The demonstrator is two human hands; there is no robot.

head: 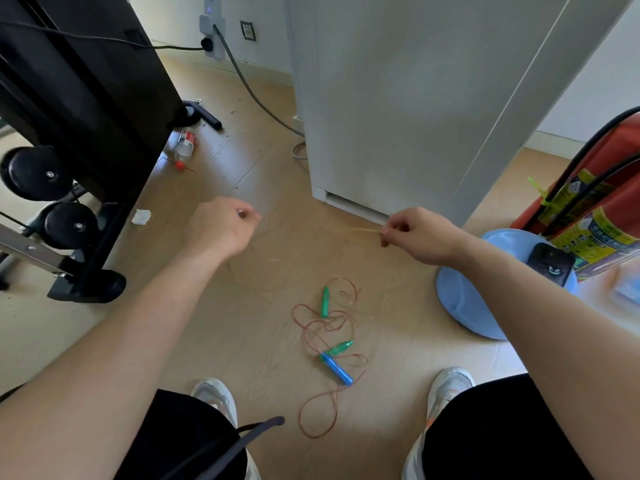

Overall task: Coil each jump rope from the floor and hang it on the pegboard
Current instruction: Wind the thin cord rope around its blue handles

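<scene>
While the right hand [419,237] pinches pale rope [360,231], tangled ropes [313,341] litter open floor [391,362].

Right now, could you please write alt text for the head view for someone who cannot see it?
Seen from above, a person's right hand pinches a pale, blurred rope while the left hand is curled, its hold unclear. On the floor between the shoes lie tangled thin ropes with green and blue handles.
</scene>
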